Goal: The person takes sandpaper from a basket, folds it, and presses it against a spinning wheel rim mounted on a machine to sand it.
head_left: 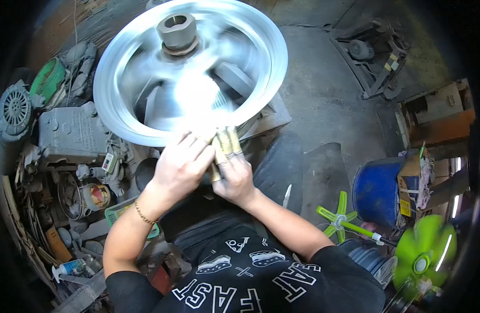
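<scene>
A shiny metal wheel rim point(110, 99) with a large hex nut point(176, 32) at its hub fills the upper middle. Its spokes are smeared as if it is spinning. My left hand point(180, 164), a bracelet on its wrist, is closed with curled fingers at the rim's near edge. Beside it my right hand point(233, 175) has yellowish wrapping on several fingers, which are bent and pressed together. Strong glare covers the fingertips, so whatever they hold, and whether they touch the metal, is hidden.
Left stand a dusty motor point(15, 109), a grey metal box point(73, 133) and a green basket point(45, 78). Right are a blue barrel point(378, 190), a green fan point(425, 258) with blurred blades and a green star-shaped base point(337, 216). A motorised frame point(373, 57) sits farther back.
</scene>
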Motion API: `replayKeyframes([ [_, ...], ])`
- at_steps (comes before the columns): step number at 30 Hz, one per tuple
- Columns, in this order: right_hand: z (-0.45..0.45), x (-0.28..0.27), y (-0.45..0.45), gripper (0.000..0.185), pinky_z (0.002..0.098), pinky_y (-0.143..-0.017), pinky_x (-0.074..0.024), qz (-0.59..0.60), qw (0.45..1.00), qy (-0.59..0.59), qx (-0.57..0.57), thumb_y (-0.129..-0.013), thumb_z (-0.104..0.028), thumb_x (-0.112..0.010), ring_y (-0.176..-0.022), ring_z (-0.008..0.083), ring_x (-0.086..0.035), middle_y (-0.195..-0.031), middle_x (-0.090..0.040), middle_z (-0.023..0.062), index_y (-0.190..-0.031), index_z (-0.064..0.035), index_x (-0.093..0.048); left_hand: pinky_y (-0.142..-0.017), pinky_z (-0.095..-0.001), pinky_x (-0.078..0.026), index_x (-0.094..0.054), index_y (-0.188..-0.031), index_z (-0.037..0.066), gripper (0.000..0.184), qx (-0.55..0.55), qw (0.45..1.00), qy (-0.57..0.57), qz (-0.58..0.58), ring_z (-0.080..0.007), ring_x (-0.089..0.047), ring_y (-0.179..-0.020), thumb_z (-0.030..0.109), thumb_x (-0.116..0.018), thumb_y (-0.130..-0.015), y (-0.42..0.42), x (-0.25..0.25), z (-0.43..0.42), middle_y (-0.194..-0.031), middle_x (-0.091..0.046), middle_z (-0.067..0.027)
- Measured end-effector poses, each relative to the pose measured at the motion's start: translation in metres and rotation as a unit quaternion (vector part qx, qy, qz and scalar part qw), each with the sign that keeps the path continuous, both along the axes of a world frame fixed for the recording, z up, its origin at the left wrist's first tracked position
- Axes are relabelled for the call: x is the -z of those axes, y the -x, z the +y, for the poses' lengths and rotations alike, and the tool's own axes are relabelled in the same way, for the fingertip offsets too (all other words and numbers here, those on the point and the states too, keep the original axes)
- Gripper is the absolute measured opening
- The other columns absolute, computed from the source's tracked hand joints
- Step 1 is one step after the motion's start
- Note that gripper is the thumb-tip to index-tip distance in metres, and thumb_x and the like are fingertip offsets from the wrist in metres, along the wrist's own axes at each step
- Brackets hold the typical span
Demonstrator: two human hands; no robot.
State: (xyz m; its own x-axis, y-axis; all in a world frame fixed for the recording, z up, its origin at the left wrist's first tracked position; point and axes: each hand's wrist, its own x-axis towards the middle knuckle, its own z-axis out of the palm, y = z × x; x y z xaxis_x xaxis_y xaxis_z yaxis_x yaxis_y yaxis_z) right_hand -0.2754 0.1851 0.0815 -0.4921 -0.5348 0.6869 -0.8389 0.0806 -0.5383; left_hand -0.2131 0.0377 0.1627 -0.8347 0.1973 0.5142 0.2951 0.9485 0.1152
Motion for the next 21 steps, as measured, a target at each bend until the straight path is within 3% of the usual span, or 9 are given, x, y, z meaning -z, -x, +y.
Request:
replayKeyframes([
  [4,-0.003,-0.014,0.0,0.053,0.049,-0.11,-0.0447,0.006,1.0,-0.018,-0.01,-0.079,0.002,-0.061,-0.133,0.0484,-0.051,-0.137,-0.057,0.0303,-0.131,0.0118,-0.057,-0.09,-0.0439,-0.05,-0.062,-0.089,-0.001,0.02,-0.002,1.0,-0.026,-0.012,-0.0305,-0.066,-0.101,-0.003,-0.061,-0.069,-0.007,0.003,-0.007,-0.11,-0.068,-0.0176],
  [10,-0.002,-0.025,0.012,0.04,0.046,-0.105,-0.049,0.027,0.999,-0.007,0.027,-0.08,0.001,-0.064,-0.125,0.0414,-0.06,-0.127,-0.065,0.0221,-0.12,0.0055,-0.066,-0.085,-0.0434,-0.049,-0.06,-0.088,-0.001,0.021,-0.015,0.998,-0.058,0.001,-0.0315,-0.06,-0.083,-0.005,-0.06,-0.067,-0.001,0.005,0.0,-0.089,-0.062,-0.0149],
  [11,-0.001,-0.026,0.015,0.04,0.046,-0.105,-0.049,0.029,0.999,-0.008,0.027,-0.08,0.001,-0.064,-0.125,0.0414,-0.06,-0.127,-0.065,0.0221,-0.12,0.0055,-0.066,-0.085,-0.0434,-0.049,-0.06,-0.088,-0.001,0.021,-0.014,0.998,-0.058,0.003,-0.0315,-0.06,-0.083,-0.005,-0.06,-0.067,0.002,0.005,0.001,-0.089,-0.062,-0.0149],
  [13,0.002,-0.027,0.022,0.041,0.0454,-0.104,-0.0501,0.041,0.998,-0.01,0.039,-0.079,0.003,-0.064,-0.123,0.0408,-0.06,-0.126,-0.066,0.0216,-0.119,0.0045,-0.066,-0.092,-0.0421,-0.047,-0.061,-0.1,0.0,0.025,-0.02,0.998,-0.047,-0.025,-0.0284,-0.064,-0.098,0.005,-0.063,-0.075,0.006,0.006,0.002,-0.109,-0.066,-0.0154],
  [18,0.005,-0.033,0.032,0.042,0.0448,-0.101,-0.0523,0.049,0.998,-0.023,0.034,-0.074,0.006,-0.063,-0.12,0.0388,-0.063,-0.121,-0.068,0.0197,-0.115,0.0029,-0.067,-0.09,-0.0412,-0.047,-0.061,-0.102,0.0,0.028,-0.035,0.996,-0.053,-0.063,-0.0284,-0.063,-0.099,0.003,-0.063,-0.074,0.01,0.005,0.004,-0.106,-0.066,-0.0148],
  [21,0.005,-0.033,0.034,0.041,0.0438,-0.099,-0.0537,0.072,0.996,-0.051,0.021,-0.073,0.006,-0.063,-0.119,0.0374,-0.063,-0.12,-0.068,0.0184,-0.114,0.0025,-0.068,-0.09,-0.0407,-0.047,-0.061,-0.102,0.001,0.027,-0.039,0.998,-0.051,-0.026,-0.0281,-0.063,-0.096,0.005,-0.062,-0.075,0.009,0.007,0.002,-0.102,-0.065,-0.0131],
])
